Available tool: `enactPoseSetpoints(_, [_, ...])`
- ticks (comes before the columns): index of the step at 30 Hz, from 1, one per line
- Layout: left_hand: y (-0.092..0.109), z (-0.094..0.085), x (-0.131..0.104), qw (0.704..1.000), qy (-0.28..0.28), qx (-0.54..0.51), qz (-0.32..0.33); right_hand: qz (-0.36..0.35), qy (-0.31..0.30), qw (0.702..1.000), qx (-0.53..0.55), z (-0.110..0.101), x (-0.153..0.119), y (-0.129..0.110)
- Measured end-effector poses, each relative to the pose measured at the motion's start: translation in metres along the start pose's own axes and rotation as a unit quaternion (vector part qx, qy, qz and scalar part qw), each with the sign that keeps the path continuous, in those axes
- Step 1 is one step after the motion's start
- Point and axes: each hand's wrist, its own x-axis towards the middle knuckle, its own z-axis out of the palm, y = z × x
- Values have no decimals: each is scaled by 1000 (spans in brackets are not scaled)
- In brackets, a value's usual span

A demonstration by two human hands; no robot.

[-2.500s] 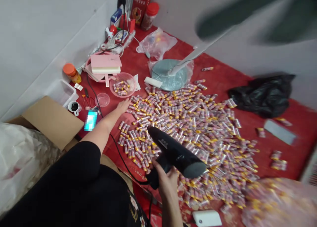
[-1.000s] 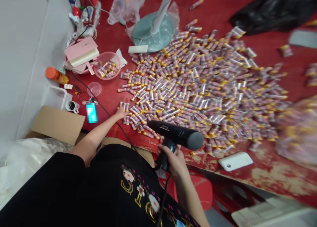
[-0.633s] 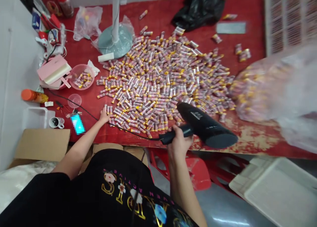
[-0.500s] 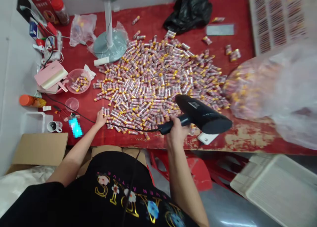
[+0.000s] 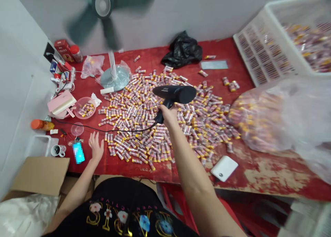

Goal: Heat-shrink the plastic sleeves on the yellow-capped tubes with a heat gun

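Note:
My right hand (image 5: 168,115) grips the handle of a black hair dryer (image 5: 178,93), held above a wide heap of small clear tubes with yellow ends (image 5: 144,126). The dryer's barrel lies sideways across the view, its broad end to the right. From its handle a black cord (image 5: 121,130) runs left over the table. My left hand (image 5: 96,148) is at the heap's left edge, fingers spread, holding nothing. It is close to the tubes but apart from them. A phone (image 5: 78,152) with a blurred-out screen lies left of that hand.
A fan (image 5: 102,4) with turning blades stands at the back. Beside it lies a black plastic bag (image 5: 184,51). A pink basket (image 5: 85,108) holds some tubes. To the right are a full clear bag (image 5: 261,120), a white crate (image 5: 274,51) and a white power bank (image 5: 224,168).
My right hand has carried the hair dryer up and left over the heap. My left hand has come off the tubes and spread its fingers. The view has tilted up, showing the fan.

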Motion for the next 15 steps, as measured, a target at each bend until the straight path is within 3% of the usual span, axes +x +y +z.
enactPoseSetpoints(5, [-21, -6, -3, 999, -19, 33, -22, 19, -90, 996, -5, 38, 39, -17])
enactPoseSetpoints(10, [-45, -11, 0, 998, 4, 44, -34, 23, -64, 998, 13, 80, 80, -22])
enactPoseSetpoints(15, [-69, -4, -5, 999, 36, 33, -21, 40, -88, 995, 24, 85, 97, -16])
